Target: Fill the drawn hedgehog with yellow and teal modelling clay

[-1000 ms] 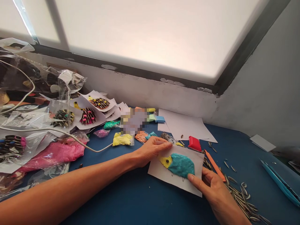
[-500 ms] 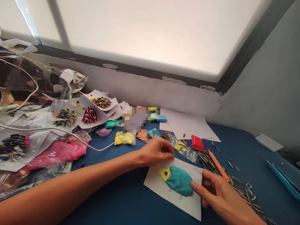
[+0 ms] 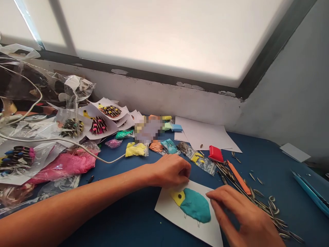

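Observation:
A white card [image 3: 174, 216] lies on the blue table, turned at an angle. It bears a flattened teal clay body [image 3: 196, 206] joined to a yellow clay head [image 3: 177, 197] with a dark eye; small legs are drawn in pencil beneath. My left hand [image 3: 171, 171] is closed at the card's upper left edge, its fingertips mostly hidden behind the knuckles. Over the card's right edge, my right hand [image 3: 243, 218] is open, index finger and thumb slightly apart beside the teal clay, with nothing visible between them.
Striped seeds [image 3: 272, 209] and an orange stick [image 3: 239, 176] lie to the right, near a red packet [image 3: 216, 153]. Clay packets [image 3: 136, 149] line the back. Finished seed-covered cards [image 3: 110, 110] and pink clay [image 3: 69, 166] crowd the left; a white cable [image 3: 102, 159] crosses there.
My right hand has let go of the card's right edge and moved over it. The card has shifted slightly toward me; my left hand stays at its top edge.

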A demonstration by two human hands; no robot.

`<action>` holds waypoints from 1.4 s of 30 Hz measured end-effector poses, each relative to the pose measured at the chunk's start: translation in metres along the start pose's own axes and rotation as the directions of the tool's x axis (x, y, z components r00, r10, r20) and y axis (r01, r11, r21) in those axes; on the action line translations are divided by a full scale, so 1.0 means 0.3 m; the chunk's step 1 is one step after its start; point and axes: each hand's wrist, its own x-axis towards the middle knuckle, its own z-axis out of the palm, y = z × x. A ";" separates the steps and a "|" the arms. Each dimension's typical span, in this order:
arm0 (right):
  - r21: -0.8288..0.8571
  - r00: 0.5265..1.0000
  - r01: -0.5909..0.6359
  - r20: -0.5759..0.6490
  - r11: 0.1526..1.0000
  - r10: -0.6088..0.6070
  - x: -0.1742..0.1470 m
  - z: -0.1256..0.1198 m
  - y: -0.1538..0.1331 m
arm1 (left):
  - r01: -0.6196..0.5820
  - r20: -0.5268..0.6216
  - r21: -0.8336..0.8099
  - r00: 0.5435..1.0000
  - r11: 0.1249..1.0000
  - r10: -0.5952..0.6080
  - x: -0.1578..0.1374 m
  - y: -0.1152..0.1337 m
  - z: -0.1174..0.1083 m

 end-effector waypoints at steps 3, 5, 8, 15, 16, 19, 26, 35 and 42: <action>-0.079 0.987 0.134 -0.073 0.988 -0.140 -0.020 0.041 -0.019 | 0.012 0.016 0.007 1.000 1.000 -0.012 -0.003 0.006 -0.006; -0.126 0.979 0.159 -0.104 0.979 -0.173 -0.032 0.064 -0.019 | 0.020 0.023 0.002 1.000 1.000 -0.020 -0.004 0.008 -0.010; -0.172 0.969 0.204 -0.108 0.964 -0.224 -0.044 0.086 -0.016 | 0.021 0.032 -0.019 0.999 1.000 -0.021 -0.003 0.006 -0.016; -0.260 0.945 0.294 -0.067 0.920 -0.321 -0.052 0.113 -0.012 | 0.037 0.062 -0.055 0.998 0.998 -0.033 0.003 0.001 -0.022; -0.262 0.944 0.297 -0.066 0.918 -0.324 -0.053 0.116 -0.012 | 0.039 0.063 -0.050 0.997 0.998 -0.036 0.003 0.002 -0.022; -0.263 0.945 0.297 -0.057 0.918 -0.323 -0.055 0.122 -0.015 | 0.057 0.071 -0.039 0.996 0.998 -0.054 0.005 0.006 -0.023; -0.266 0.940 0.317 -0.038 0.910 -0.338 -0.039 0.125 -0.027 | 0.062 0.091 -0.053 0.994 0.997 -0.057 0.006 0.002 -0.024; -0.292 0.914 0.383 -0.016 0.876 -0.405 -0.044 0.130 -0.020 | 0.038 0.083 0.037 0.996 0.999 -0.041 0.000 0.017 -0.023; -0.307 0.896 0.414 -0.031 0.857 -0.444 -0.030 0.117 -0.025 | 0.029 0.090 0.038 0.995 0.999 -0.032 0.001 0.016 -0.021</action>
